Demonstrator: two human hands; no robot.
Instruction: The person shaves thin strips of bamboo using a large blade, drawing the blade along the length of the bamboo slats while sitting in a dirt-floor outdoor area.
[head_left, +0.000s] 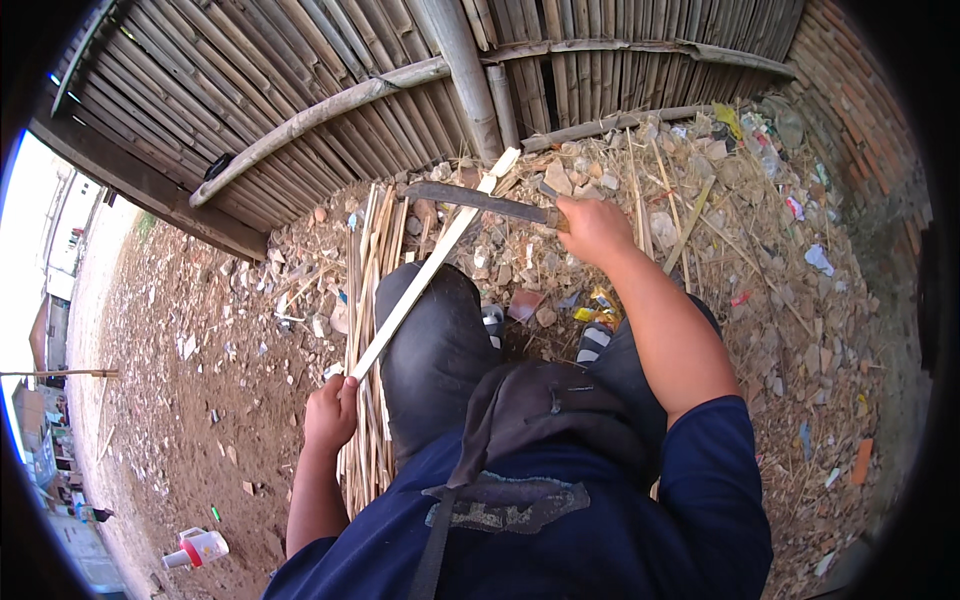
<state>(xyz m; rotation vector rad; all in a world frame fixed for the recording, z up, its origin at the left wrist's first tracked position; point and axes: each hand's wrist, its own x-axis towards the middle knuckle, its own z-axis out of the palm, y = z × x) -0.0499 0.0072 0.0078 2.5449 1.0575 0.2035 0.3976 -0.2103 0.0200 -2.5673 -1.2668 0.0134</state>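
Observation:
My left hand [332, 412] is closed around the near end of a long pale bamboo strip [415, 292]. The strip slants up and away to the right, passing over my left knee. In my right hand [597, 232] is the handle of a machete [440, 192] with a long, dark, slightly curved blade. That blade points left and crosses the strip close to its far end; whether its edge bites into the wood I cannot tell. Beside my left leg lies a bundle of split bamboo strips [366, 262], partly hidden by my leg and left hand.
A wall of bamboo slats [330, 90] with poles stands ahead, and a brick wall [860, 90] at the right. Stones, straw and litter cover the ground. More loose strips [690, 225] lie beyond my right knee. A white and red plastic container [200, 548] is at the lower left.

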